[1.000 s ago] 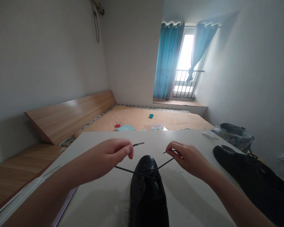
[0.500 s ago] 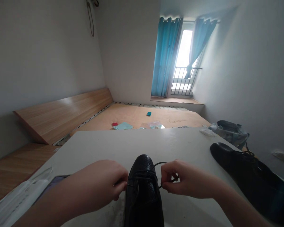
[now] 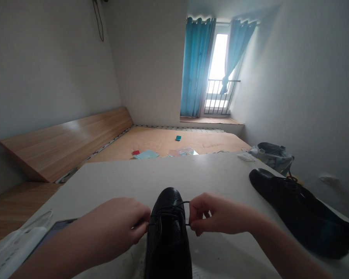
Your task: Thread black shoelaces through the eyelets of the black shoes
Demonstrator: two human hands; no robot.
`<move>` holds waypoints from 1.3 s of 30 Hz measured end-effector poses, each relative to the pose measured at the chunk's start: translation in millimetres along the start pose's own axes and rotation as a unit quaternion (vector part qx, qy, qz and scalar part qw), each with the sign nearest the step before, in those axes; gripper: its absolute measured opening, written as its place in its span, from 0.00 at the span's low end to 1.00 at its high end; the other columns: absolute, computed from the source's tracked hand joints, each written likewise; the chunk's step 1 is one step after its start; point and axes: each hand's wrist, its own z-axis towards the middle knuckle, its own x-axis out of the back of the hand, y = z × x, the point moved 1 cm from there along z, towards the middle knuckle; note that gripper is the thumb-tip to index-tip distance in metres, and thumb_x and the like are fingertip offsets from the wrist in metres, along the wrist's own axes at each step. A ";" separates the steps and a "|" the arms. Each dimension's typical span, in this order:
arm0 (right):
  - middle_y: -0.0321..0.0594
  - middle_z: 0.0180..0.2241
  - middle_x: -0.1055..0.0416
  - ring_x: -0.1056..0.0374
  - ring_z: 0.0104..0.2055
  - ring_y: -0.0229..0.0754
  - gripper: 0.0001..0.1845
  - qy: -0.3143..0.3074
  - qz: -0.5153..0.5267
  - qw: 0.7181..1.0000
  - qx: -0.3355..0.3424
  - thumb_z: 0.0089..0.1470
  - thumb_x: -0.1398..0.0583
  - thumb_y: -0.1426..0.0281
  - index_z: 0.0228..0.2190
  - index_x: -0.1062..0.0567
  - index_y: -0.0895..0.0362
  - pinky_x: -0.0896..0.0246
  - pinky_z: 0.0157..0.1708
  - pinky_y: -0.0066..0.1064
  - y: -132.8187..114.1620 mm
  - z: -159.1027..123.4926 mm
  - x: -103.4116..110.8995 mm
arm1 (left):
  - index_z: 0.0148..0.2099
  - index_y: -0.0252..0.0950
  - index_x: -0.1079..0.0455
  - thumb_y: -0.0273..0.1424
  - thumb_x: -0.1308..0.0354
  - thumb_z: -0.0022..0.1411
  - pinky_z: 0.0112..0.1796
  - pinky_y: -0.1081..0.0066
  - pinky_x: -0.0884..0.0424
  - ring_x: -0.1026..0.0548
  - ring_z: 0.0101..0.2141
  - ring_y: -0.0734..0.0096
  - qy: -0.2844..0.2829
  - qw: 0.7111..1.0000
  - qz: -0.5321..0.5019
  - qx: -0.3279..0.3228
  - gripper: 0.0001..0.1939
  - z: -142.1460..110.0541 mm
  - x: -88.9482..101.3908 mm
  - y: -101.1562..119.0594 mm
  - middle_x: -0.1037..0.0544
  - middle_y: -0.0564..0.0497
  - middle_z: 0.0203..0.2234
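Observation:
A black leather lace-up shoe (image 3: 169, 248) stands on the white table in front of me, its toe pointing away. My left hand (image 3: 129, 219) is closed in a pinch at the shoe's left side, where a short stretch of black shoelace (image 3: 152, 224) runs to its fingertips. On the right side, my right hand (image 3: 208, 214) pinches the lace between thumb and fingers, close against the shoe. A loop of lace arches from the upper eyelets to this hand. The lace also crosses the shoe's front below the toe.
The other black shoe (image 3: 302, 209) lies to the right on the white table (image 3: 119, 176). At left are a phone-like device (image 3: 54, 230) and a white plastic item (image 3: 16, 248). Beyond the table is a bed (image 3: 159, 135) with small packets; a bag (image 3: 275, 155) stands at right.
The view has turned slightly right, so everything sits further left. My right hand has come a little closer to the shoe, still pinching the lace. My left hand keeps its pinch.

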 end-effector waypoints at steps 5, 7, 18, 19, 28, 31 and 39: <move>0.33 0.23 0.29 0.33 0.26 0.33 0.03 -0.033 0.085 0.996 -0.006 0.47 0.38 0.74 0.25 0.29 0.60 0.39 0.28 0.25 5.9 3.0 -0.8 | 0.28 0.39 0.28 0.32 0.55 0.59 0.25 0.71 0.47 0.28 0.25 0.68 -0.002 1.000 0.010 0.003 0.15 2.2 -1.2 -1.0 0.24 0.52 0.24; 0.32 0.22 0.30 0.33 0.25 0.32 0.03 -0.035 0.099 0.994 -0.006 0.47 0.38 0.74 0.25 0.29 0.60 0.38 0.28 0.25 8.1 3.0 -1.0 | 0.28 0.40 0.28 0.33 0.55 0.60 0.25 0.71 0.47 0.28 0.26 0.67 -0.008 1.000 0.015 0.005 0.15 2.9 -1.8 -1.4 0.23 0.52 0.24; 0.31 0.19 0.30 0.33 0.23 0.31 0.04 -0.039 0.102 0.994 -0.013 0.47 0.40 0.74 0.23 0.30 0.59 0.42 0.24 0.23 10.8 3.6 -4.8 | 0.26 0.39 0.30 0.33 0.54 0.59 0.25 0.71 0.47 0.29 0.25 0.67 -0.007 0.999 0.034 0.028 0.14 0.1 1.3 1.5 0.24 0.51 0.23; 0.31 0.19 0.30 0.33 0.23 0.31 0.04 -0.037 0.098 0.994 -0.018 0.47 0.40 0.74 0.23 0.30 0.59 0.43 0.23 0.22 10.4 4.0 -5.7 | 0.25 0.39 0.31 0.33 0.54 0.59 0.24 0.71 0.48 0.29 0.25 0.68 -0.004 0.999 0.032 0.026 0.14 0.5 1.0 1.0 0.24 0.51 0.23; 0.29 0.20 0.30 0.34 0.21 0.32 0.07 -0.032 0.145 0.989 0.002 0.50 0.40 0.75 0.29 0.36 0.57 0.40 0.24 0.24 6.5 10.4 -14.5 | 0.25 0.39 0.29 0.32 0.53 0.57 0.21 0.71 0.52 0.31 0.21 0.72 0.004 1.000 -0.019 -0.008 0.14 2.3 -1.9 -2.9 0.26 0.53 0.19; 0.28 0.20 0.30 0.35 0.20 0.31 0.10 -0.048 0.159 0.985 0.034 0.52 0.41 0.74 0.33 0.38 0.56 0.42 0.24 0.24 7.5 11.4 -13.5 | 0.24 0.39 0.31 0.33 0.53 0.58 0.21 0.72 0.52 0.32 0.21 0.72 0.003 1.000 -0.008 -0.005 0.14 1.1 -1.9 -1.9 0.26 0.54 0.19; 0.28 0.21 0.31 0.33 0.22 0.32 0.12 -0.116 0.239 0.960 0.084 0.53 0.40 0.71 0.37 0.38 0.57 0.44 0.26 0.26 16.5 18.3 -13.1 | 0.25 0.39 0.29 0.32 0.52 0.58 0.22 0.71 0.51 0.34 0.20 0.72 0.012 1.000 0.005 -0.023 0.13 -1.8 -2.1 -1.8 0.27 0.54 0.19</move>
